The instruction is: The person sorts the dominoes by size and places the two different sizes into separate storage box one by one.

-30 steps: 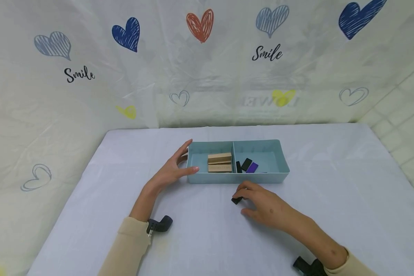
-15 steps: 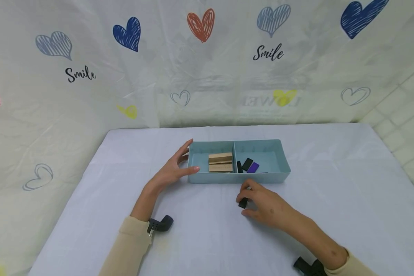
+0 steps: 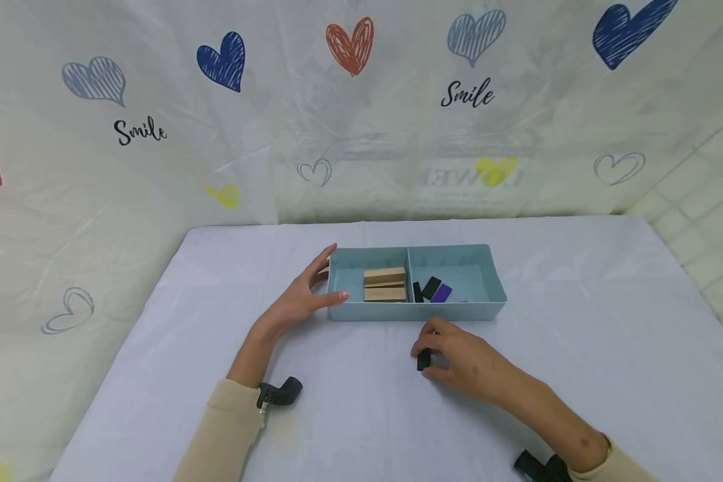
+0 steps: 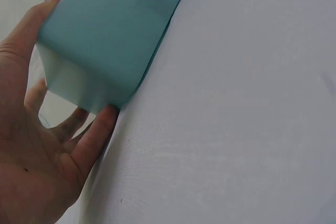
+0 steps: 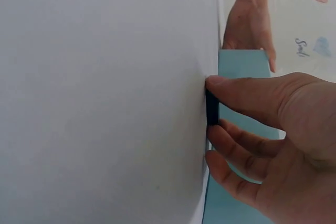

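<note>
From left to right, we first see the left hand, fingers straight and spread, resting against the left end of a teal two-compartment tray on a table covered in a pale cloth. In the tray's left compartment lie wooden blocks. Just past the divider, in the right compartment, we see black pieces and a purple piece. In front of the tray and apart from it, the right hand pinches a small black block between thumb and fingers. The block stands on edge, and it seems to touch the cloth, though the wrist view does not make that certain.
</note>
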Demonstrator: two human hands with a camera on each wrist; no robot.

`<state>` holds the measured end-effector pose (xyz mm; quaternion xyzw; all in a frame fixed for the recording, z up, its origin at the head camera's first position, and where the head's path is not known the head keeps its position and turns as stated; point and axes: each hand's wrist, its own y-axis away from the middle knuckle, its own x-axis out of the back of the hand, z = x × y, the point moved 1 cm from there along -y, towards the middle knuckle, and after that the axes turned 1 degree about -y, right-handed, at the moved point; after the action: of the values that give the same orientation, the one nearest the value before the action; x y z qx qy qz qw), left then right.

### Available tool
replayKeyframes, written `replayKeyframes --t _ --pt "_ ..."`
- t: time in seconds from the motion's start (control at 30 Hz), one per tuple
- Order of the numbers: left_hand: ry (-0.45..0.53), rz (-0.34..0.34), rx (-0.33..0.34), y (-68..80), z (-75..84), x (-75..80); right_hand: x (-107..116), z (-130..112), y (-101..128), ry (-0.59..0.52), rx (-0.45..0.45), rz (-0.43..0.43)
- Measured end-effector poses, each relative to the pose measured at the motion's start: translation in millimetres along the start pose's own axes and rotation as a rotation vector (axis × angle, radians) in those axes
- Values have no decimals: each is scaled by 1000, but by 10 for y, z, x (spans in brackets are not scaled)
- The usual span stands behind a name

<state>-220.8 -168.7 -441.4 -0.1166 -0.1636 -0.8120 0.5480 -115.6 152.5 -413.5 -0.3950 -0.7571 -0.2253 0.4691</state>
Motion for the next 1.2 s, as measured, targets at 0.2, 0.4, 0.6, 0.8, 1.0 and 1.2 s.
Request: replayKeyframes --t 0.2,0.4,0.6,0.8,1.0,1.2 --pt "1 1 0 -4 10 -5 27 -4 -7 -43 4 31" --pt "-2 1 -5 -2 23 -12 57 1 -17 -95 64 97" --pt "-9 1 -7 -19 -5 -16 74 0 -26 -103 95 166" --pt "-9 3 -2 2 -17 -10 100 2 -45 -108 100 221" --pt "-1 3 -13 13 -5 -10 140 30 -60 -87 134 301" --pt "5 4 -17 5 -2 -17 191 79 -73 -109 172 370"
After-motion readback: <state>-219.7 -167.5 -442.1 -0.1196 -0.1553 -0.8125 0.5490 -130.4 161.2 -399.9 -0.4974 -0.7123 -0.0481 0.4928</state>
